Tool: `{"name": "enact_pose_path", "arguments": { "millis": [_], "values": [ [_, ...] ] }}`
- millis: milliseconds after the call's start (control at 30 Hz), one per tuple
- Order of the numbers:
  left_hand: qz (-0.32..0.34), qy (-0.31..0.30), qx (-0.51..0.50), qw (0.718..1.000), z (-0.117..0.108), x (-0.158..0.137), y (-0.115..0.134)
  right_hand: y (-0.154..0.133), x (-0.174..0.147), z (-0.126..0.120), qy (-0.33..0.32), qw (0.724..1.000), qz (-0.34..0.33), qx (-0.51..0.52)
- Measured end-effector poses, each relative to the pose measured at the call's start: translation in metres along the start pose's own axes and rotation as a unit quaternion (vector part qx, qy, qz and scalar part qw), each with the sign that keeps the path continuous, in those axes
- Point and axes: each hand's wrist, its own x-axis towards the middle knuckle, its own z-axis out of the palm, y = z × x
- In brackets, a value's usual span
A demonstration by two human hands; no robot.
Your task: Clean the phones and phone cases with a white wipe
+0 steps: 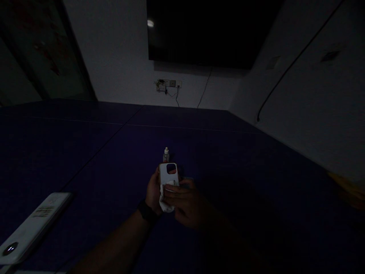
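Observation:
A pale phone case (165,173) with a large camera cut-out is held upright in my left hand (153,192), whose fingers wrap round its left edge. Through the cut-out, skin shows behind the case. My right hand (185,201) presses a crumpled white cloth (167,205) against the lower part of the case, fingers laid across it. Just beyond the case stands a small clear bottle (166,156) with a white cap. A flat, dim object (188,178) lies partly hidden behind my right hand.
The dark blue surface (94,179) has seams across it. A long white device (37,224) with a lit round display lies at the left. A wall-mounted screen (211,30), sockets (172,83) and hanging cables are at the back. Something yellow (346,188) sits at the right edge.

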Motion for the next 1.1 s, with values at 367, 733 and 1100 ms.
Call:
{"name": "enact_pose_path", "arguments": {
  "millis": [367, 733, 1100],
  "values": [
    [0.004, -0.017, -0.015, 1.000, -0.0001, 0.0005, -0.0008, -0.0029, 0.0024, -0.0019, -0.007, 1.000, 0.008, -0.026],
    [-0.003, -0.026, -0.003, 1.000, -0.0020, -0.0008, 0.0010, -0.0053, 0.0034, -0.0031, -0.010, 1.000, 0.014, -0.009],
    [0.010, -0.006, -0.010, 1.000, -0.0001, -0.0015, 0.0014, -0.0030, 0.0012, 0.0033, 0.005, 0.998, 0.012, -0.054]
  ]
}}
